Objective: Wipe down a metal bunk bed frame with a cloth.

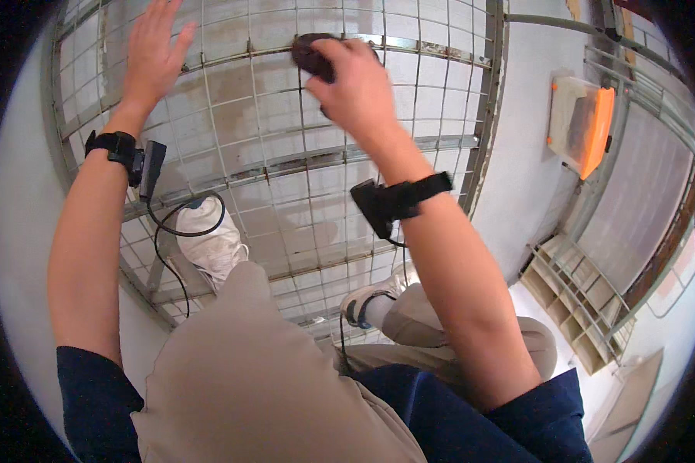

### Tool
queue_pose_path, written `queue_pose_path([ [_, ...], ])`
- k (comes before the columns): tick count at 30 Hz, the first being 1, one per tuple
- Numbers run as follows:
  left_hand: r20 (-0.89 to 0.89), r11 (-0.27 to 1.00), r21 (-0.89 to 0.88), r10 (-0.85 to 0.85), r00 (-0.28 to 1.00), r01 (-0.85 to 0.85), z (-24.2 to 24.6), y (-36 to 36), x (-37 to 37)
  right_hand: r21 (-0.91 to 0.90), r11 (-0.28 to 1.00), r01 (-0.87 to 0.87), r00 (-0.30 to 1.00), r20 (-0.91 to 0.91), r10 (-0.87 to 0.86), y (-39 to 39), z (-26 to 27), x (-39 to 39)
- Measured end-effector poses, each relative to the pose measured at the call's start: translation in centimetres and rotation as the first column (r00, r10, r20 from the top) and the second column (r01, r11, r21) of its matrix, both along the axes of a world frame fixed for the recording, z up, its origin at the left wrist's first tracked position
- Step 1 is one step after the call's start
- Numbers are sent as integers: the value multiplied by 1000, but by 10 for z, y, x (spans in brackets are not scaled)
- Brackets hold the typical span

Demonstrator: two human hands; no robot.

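Note:
My right hand [359,87] is closed around a dark, rounded object [315,55], blurred and partly covered by the fingers, so its kind cannot be told. It lies against a metal bar of a wire mesh panel [278,124]. To the left, my left hand [153,58] is spread out over the same mesh with nothing in it; its fingertips reach the top edge of the view. Each forearm wears a black strap with a small black device, the left one [150,171] and the right one [382,208], both with thin cables.
My white shoes, the left [208,237] and the right [382,289], are at the mesh. A clear plastic box with an orange lid [596,133] is at the right. Below it are a cream compartmented tray [573,301] and metal rails. Rusty crossbars [289,165] span the mesh.

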State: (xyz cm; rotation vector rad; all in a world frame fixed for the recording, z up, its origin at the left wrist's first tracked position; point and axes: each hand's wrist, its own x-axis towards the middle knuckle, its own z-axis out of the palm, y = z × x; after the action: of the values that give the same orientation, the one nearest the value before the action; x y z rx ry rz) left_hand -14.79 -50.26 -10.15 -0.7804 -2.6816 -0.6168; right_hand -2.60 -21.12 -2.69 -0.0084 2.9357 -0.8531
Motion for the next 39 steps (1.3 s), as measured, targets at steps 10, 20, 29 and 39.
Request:
queue_pose_path([
  [10, -8, 1000, -4, 11, 1000, -11, -2, 0, -1, -624, 288, 726, 670, 547, -503, -45, -9, 7],
  [20, -90, 971, -235, 31, 995, -52, 21, -10, 17, -278, 880, 385, 893, -128, -432, -95, -27, 32],
  [29, 7, 931, -63, 362, 932, -361, 43, -150, 74, -501, 594, 629, 775, 348, -527, -100, -30, 3],
  [39, 108, 931, -164, 347, 932, -327, 33, -197, 121, -39, 990, 138, 990, 16, -138, -130, -8, 29],
])
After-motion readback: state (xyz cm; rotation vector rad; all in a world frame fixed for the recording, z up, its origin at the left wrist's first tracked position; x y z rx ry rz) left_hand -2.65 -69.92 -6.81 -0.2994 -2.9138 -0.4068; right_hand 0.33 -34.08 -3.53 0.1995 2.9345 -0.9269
